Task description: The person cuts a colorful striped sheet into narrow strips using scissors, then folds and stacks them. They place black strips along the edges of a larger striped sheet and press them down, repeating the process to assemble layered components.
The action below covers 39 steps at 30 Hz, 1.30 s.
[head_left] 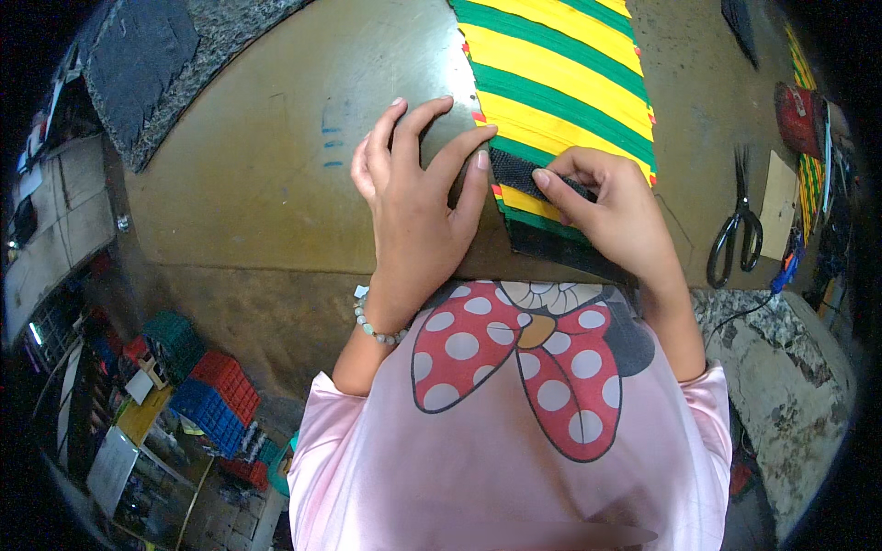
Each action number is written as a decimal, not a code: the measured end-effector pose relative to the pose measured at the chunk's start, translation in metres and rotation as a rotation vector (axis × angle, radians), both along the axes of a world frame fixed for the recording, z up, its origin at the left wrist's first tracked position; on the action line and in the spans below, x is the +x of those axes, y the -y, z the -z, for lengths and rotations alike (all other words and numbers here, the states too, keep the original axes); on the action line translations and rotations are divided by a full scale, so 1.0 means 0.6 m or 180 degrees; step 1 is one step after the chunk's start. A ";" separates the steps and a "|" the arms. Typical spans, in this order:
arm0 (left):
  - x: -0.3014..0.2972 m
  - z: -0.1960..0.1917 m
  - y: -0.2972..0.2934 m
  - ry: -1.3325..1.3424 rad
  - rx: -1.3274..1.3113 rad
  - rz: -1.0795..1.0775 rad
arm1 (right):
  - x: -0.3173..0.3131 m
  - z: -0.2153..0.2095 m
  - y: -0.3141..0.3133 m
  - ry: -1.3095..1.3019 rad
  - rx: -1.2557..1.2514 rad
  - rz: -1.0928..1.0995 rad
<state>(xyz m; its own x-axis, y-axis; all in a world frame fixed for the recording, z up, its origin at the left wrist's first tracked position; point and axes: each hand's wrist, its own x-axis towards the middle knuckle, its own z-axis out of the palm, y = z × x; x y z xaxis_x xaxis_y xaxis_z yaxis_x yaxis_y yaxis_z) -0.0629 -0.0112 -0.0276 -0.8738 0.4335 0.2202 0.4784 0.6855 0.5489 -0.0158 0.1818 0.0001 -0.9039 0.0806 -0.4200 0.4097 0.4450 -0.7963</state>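
Black strip [516,171]: lying across the near part of the striped fabric [570,92], on the worktable [248,174].
Right hand [617,209]: pinching the strip toward its right end, thumb on top.
Left hand [411,197]: spreading its fingers by the strip's left end, not closing on anything; contact unclear.
Handling: looking light, soft, coarse-woven; probably bending easily, not slipping much, not fragile.
Hold points: ends probably suiting a thumb-finger pinch.
Long axis: running slantwise, upper left to lower right; left end pointing toward left thumb.
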 end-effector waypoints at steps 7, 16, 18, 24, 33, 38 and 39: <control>-0.003 0.003 -0.002 -0.0015 0.0045 -0.0090 | -0.009 0.000 0.002 0.0081 -0.0020 0.0015; -0.004 0.004 -0.006 -0.0047 -0.0037 -0.0170 | -0.010 0.012 0.001 -0.0129 -0.0023 -0.0209; -0.004 0.002 -0.007 -0.0055 -0.0083 -0.0171 | -0.013 0.005 0.002 -0.0202 0.0050 -0.0251; -0.004 -0.004 -0.012 0.0055 -0.0084 -0.0143 | 0.028 -0.048 -0.034 0.0064 0.0957 -0.0110; -0.009 -0.004 -0.011 -0.0029 -0.0264 0.0460 | 0.069 -0.008 -0.063 -0.0070 0.1042 0.0216; -0.007 -0.002 -0.011 -0.0137 -0.0261 0.0518 | 0.068 -0.010 -0.062 -0.0187 0.1088 0.0158; -0.007 -0.002 -0.011 -0.0142 -0.0256 0.0531 | 0.068 -0.010 -0.061 -0.0220 0.1101 0.0151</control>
